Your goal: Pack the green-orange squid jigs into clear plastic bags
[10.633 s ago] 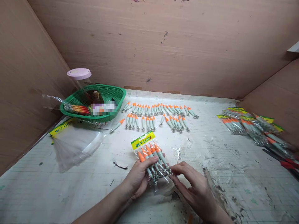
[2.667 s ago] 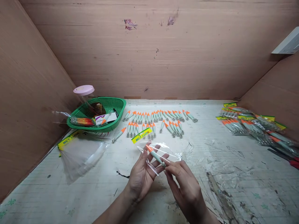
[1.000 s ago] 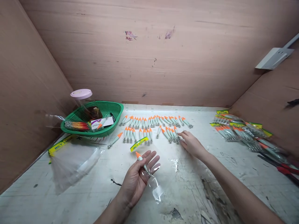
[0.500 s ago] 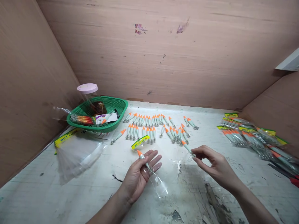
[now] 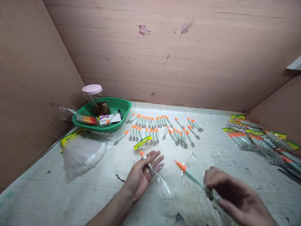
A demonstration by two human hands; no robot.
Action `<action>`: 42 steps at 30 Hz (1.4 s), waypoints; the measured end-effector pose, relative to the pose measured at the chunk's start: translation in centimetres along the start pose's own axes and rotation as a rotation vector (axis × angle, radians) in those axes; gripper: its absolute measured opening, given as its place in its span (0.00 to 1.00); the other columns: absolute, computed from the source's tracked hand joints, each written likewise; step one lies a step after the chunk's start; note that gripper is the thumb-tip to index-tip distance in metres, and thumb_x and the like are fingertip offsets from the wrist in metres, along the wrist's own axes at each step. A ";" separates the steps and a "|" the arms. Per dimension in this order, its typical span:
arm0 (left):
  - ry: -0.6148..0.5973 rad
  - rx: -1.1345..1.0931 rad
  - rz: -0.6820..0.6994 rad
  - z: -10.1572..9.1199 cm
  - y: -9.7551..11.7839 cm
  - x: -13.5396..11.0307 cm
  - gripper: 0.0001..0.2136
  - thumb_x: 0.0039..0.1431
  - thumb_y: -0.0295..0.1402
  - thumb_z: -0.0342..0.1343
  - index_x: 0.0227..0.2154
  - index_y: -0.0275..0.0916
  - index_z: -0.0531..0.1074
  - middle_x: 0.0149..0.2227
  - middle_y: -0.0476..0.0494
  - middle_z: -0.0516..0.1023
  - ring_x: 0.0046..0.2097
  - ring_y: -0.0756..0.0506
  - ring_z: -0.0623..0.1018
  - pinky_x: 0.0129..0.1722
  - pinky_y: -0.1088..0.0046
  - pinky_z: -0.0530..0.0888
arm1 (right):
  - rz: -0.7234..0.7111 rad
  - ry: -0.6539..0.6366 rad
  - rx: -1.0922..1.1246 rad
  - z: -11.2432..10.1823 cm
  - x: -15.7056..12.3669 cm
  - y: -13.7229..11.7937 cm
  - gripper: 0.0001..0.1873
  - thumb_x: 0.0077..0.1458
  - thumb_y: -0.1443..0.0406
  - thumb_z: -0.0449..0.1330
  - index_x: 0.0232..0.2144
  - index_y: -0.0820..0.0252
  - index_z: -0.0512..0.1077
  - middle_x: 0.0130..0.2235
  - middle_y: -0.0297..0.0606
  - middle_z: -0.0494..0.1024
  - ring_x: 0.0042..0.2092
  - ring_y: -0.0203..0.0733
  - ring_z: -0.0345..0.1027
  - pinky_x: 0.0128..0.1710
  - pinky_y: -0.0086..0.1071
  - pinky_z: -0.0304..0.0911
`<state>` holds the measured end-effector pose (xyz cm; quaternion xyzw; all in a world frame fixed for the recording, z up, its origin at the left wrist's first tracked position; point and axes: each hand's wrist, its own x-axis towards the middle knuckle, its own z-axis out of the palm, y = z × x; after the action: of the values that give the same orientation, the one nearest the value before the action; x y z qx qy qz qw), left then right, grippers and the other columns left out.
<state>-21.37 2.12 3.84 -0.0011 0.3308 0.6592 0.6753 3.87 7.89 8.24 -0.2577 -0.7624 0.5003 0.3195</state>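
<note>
In my left hand (image 5: 143,179), palm up, lies a clear plastic bag (image 5: 162,185) with a yellow "BCT LURE" header (image 5: 143,142). A squid lure (image 5: 146,159) with an orange nose and pale green body rests inside it, my thumb pressing on it. My right hand (image 5: 235,194), smeared by motion, pinches another squid lure (image 5: 190,174) by its hooked end, the orange nose pointing up and left. Beyond both hands, loose squid lures (image 5: 152,121) lie in two rough rows on the table.
A green basket (image 5: 128,110) at the left holds a pink-lidded jar (image 5: 92,89), a pack of red-yellow lures (image 5: 87,120) and a card. In front of it fan out flat header bags (image 5: 82,157). Filled lure packs (image 5: 256,139) pile up at the right. Wooden panels (image 5: 164,62) enclose the table.
My right hand has lifted a lure from the near end of the rows and drawn it towards me, down and right. My left hand stays nearly still with the bag.
</note>
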 end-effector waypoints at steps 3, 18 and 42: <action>-0.018 -0.008 -0.009 0.0 -0.1 -0.1 0.12 0.58 0.24 0.51 0.45 0.28 0.67 0.53 0.31 0.72 0.53 0.35 0.73 0.52 0.57 0.72 | -0.144 -0.307 -0.269 2.1 0.0 -2.6 0.10 0.53 0.71 0.58 0.39 0.57 0.69 0.32 0.37 0.72 0.33 0.38 0.68 0.32 0.30 0.67; -0.153 0.048 -0.069 0.5 -0.6 -1.2 0.16 0.57 0.24 0.52 0.49 0.29 0.67 0.52 0.32 0.73 0.53 0.37 0.73 0.56 0.59 0.67 | -0.652 0.195 -1.016 9.4 2.5 -0.7 0.16 0.60 0.74 0.48 0.45 0.69 0.72 0.43 0.49 0.78 0.42 0.46 0.66 0.39 0.39 0.62; 0.053 0.037 -0.049 0.8 -0.3 -0.7 0.14 0.57 0.27 0.54 0.46 0.29 0.68 0.52 0.31 0.73 0.46 0.38 0.78 0.47 0.59 0.75 | 0.123 0.406 -0.643 -2.8 8.6 7.7 0.20 0.51 0.49 0.55 0.32 0.61 0.71 0.28 0.39 0.75 0.26 0.38 0.66 0.26 0.33 0.65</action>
<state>-20.70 1.77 4.67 -0.0143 0.3605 0.6360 0.6822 0.87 18.55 3.86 -0.4836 -0.7848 0.1929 0.3361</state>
